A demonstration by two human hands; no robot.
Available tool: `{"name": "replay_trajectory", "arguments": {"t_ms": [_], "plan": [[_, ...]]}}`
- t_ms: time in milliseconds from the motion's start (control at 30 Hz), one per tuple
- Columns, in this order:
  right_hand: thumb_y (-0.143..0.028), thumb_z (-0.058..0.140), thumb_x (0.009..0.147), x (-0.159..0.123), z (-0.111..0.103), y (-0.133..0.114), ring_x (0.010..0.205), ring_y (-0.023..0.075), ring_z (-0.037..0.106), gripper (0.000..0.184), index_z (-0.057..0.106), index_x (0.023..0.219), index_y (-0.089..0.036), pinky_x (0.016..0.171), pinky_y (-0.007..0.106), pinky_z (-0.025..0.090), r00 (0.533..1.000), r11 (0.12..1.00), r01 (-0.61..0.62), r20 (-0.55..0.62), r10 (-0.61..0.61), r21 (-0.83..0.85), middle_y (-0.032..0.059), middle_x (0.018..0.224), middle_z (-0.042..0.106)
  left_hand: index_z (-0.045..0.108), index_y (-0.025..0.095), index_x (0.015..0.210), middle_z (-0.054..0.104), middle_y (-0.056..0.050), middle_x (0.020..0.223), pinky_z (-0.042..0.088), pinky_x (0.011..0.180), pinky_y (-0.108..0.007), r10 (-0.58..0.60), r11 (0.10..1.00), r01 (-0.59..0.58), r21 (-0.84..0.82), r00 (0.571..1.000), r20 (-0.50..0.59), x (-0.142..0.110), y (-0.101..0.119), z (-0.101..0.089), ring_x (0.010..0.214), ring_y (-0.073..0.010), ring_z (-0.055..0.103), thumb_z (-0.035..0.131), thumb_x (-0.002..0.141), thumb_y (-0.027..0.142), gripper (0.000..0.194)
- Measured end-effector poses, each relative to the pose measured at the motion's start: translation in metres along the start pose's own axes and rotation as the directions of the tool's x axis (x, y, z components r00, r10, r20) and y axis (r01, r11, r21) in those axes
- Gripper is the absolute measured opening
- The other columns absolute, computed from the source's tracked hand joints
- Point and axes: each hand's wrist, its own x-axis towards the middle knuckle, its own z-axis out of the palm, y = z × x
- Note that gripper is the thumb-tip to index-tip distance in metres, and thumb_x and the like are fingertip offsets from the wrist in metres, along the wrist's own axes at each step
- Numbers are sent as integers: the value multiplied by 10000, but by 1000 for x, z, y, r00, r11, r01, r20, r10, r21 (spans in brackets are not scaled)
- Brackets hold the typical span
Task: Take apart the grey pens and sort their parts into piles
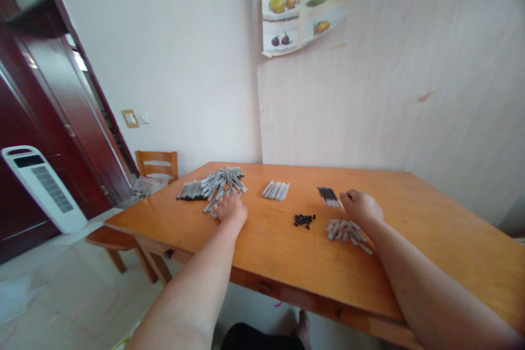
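My left hand (232, 209) rests low over the near edge of a heap of grey pens with black ends (221, 181). Its fingers are bent around a pen (209, 206), partly hidden. My right hand (363, 209) is curled closed beside a row of slim sticks (329, 197), dark at the far end and whitish at the near end. What its fingers hold, if anything, is hidden. Below that hand lies a loose pile of pale translucent caps (346, 231). Small black plugs (303, 221) sit in a cluster to their left.
A neat row of whitish tubes (276, 190) lies mid-table, between my hands. Grey pens also lie side by side in a row (192, 190) at the left of the wooden table (283, 262). A wooden chair (158, 164) with a plastic bag (150, 183) stands past the table's left edge.
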Motion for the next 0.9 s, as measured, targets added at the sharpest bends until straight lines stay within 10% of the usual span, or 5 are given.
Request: {"name": "replay_trajectory", "arguments": {"t_ms": [900], "plan": [[-483, 342, 932, -2, -1, -5, 854, 222, 652, 477, 731, 929, -206, 596, 260, 361, 1000, 999, 14, -16, -13, 50, 141, 934, 714, 667, 194, 999, 690, -176, 1072, 404, 911, -489, 16, 999, -16, 51, 1000, -4, -19, 1, -24, 1096, -335, 594, 460, 865, 257, 254]]}}
